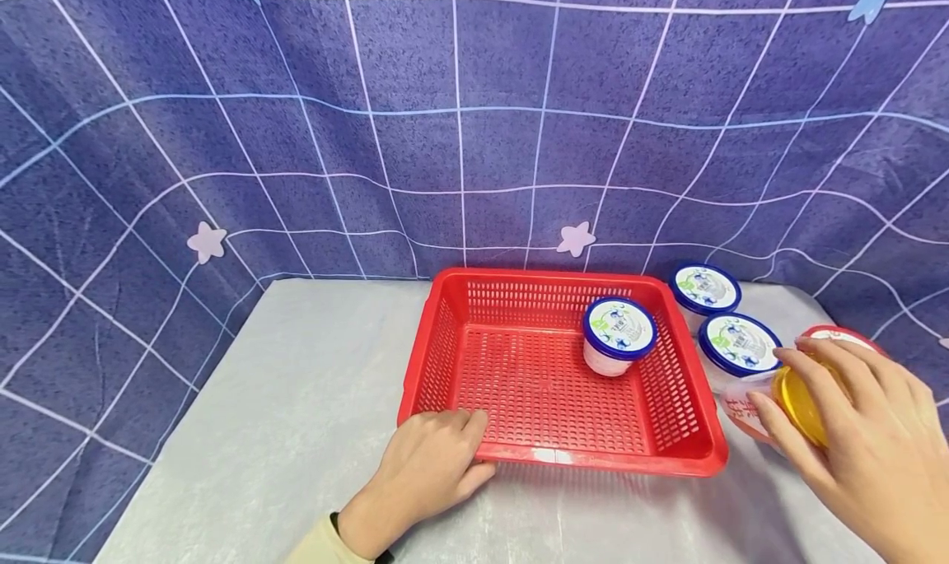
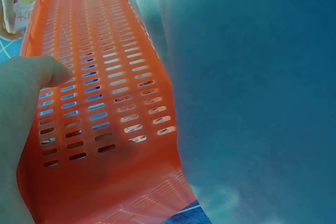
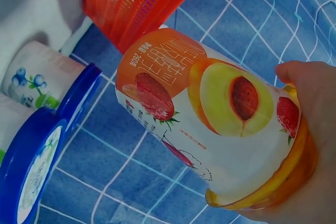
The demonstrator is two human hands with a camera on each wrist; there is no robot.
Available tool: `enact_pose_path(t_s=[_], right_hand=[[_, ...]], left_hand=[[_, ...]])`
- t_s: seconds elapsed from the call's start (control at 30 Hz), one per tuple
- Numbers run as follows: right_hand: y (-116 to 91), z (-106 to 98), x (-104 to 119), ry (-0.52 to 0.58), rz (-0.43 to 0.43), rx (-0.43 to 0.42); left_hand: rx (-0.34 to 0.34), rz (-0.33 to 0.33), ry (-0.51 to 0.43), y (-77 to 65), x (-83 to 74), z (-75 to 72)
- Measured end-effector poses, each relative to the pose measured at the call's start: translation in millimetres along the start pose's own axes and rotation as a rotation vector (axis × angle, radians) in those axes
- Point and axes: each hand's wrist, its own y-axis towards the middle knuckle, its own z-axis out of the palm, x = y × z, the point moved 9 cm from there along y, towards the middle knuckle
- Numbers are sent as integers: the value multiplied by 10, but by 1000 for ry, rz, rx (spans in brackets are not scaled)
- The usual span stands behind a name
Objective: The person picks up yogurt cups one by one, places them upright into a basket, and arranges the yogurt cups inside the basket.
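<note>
My left hand (image 1: 433, 461) grips the near rim of a red plastic basket (image 1: 549, 455), thumb below and fingers over the edge. In the left wrist view the thumb lies against the slotted wall of the basket (image 2: 105, 87). Inside the basket, toward the right, stands a yogurt cup with a blue lid (image 1: 619, 330). Right of the basket, my right hand (image 1: 878, 432) holds a yogurt cup with a yellow lid (image 1: 801, 407) round its lid end. The right wrist view shows that cup's peach and strawberry print (image 3: 231, 98); it is tilted.
Two more blue-lidded cups (image 1: 704, 289) (image 1: 740, 343) stand just right of the basket. A red-lidded cup (image 1: 841, 333) is partly hidden behind my right hand. A grey-white tabletop (image 1: 296, 383) extends to the left, with a blue gridded cloth (image 1: 415, 144) behind.
</note>
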Motion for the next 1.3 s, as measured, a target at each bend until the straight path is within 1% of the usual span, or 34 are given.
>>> enact_pose_path(t_s=[0.17, 0.33, 0.47, 0.53, 0.63, 0.7, 0.73, 0.87, 0.97, 1.13, 1.27, 1.3], right_hand=[[41, 12, 70, -4, -39, 8], [89, 20, 165, 15, -77, 16], [141, 4, 254, 36, -110, -13], [164, 10, 292, 32, -121, -8], [189, 38, 335, 13, -122, 25], [197, 66, 353, -2, -115, 64], [202, 70, 368, 3, -117, 63], [209, 110, 401, 5, -108, 99], [219, 128, 454, 27, -123, 91], [263, 140, 588, 88, -175, 19], [292, 204, 670, 116, -199, 25], [295, 230, 683, 116, -201, 42]], left_hand=[[-5, 0, -1, -1, -1, 0], [-1, 0, 3, -4, -3, 2], [-6, 2, 4, -6, -7, -2], [-9, 4, 5, -7, -9, -3], [-10, 5, 11, -7, -10, -3], [-8, 4, 14, -7, -8, -1], [-6, 4, 15, -8, -8, -1], [-5, 1, 16, -10, -5, -3], [-9, 1, 16, -12, -7, -5], [-11, 4, 18, -12, -5, -4], [-6, 4, 16, -14, -2, 1], [-5, 5, 15, -15, -3, 1]])
